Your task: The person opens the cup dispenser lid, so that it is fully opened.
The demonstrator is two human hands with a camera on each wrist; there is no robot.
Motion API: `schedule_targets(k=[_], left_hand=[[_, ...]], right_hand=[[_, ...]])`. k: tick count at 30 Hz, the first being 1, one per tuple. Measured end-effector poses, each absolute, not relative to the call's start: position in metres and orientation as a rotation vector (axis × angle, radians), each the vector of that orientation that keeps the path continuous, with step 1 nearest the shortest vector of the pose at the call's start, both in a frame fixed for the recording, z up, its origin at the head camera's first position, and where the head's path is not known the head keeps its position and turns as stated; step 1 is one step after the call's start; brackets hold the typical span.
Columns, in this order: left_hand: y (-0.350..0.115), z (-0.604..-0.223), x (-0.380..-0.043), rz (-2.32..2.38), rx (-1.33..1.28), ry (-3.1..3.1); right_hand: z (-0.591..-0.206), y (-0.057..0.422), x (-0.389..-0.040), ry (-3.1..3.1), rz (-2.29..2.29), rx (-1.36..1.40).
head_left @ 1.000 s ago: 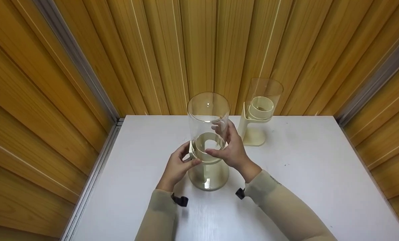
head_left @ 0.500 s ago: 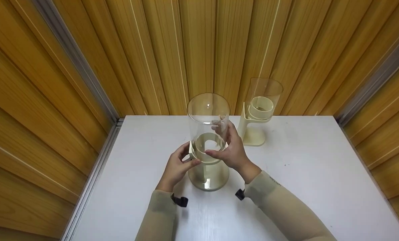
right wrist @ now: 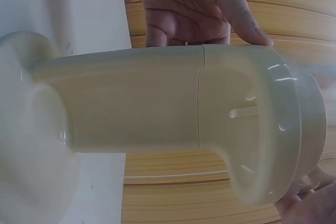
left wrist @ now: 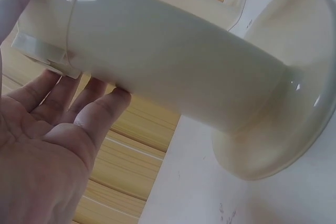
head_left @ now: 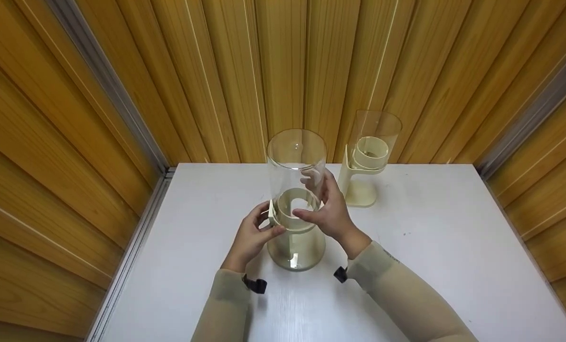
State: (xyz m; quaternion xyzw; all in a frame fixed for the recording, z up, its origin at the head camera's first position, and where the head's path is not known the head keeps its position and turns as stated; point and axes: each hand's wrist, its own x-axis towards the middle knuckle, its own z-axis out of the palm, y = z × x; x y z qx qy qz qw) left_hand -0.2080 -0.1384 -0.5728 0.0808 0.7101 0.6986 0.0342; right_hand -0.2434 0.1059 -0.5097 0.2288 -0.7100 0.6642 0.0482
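Wood-grained panels (head_left: 283, 71) rise on three sides of a white worktop (head_left: 435, 266), where a person in beige sleeves (head_left: 406, 285) holds a cream stand (left wrist: 173, 59) upright near the centre. Its broad round base rests flat on the surface, likely shaped so to keep the tall column from tipping. A clear cylinder (head_left: 296, 159) rises above the stand's top, its rim facing up. A second stand (head_left: 344, 179) of similar look, topped by its own clear piece, stands untouched behind and to the right, apparently set back to leave the arms room.

The person's right grip (head_left: 333, 216) closes around the lower part of the clear cylinder, thumb in front and fingers showing through from behind, a hold that probably steadies the smooth wall from both sides. The left grip (head_left: 252, 235) clasps the stand at its upper ring, thumb on the front and fingers reaching behind, seemingly bracing it. A collar (right wrist: 312, 124) sits within the ring; whether the cylinder fits inside or around it cannot be told. Small black units (head_left: 256, 285) sit at both wrists, presumably angled to watch the hands.
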Motion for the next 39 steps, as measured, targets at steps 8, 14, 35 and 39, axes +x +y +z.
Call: schedule_targets(k=[8,14,35,39], left_hand=[[-0.138,-0.573,-0.207,2.142,0.244,2.18],[-0.138,-0.574,-0.206,2.145,0.245,2.189],[-0.131,-0.571,-0.204,2.137,0.19,2.225],[-0.129,-0.571,-0.204,2.146,0.175,2.217]], right_hand=[[-0.507,0.105,-0.245,-2.146,2.056,0.696],[-0.505,0.105,-0.246,-2.132,2.077,0.694],[-0.47,0.111,-0.261,-1.924,2.141,0.746],[-0.464,0.112,-0.264,-1.931,2.11,0.733]])
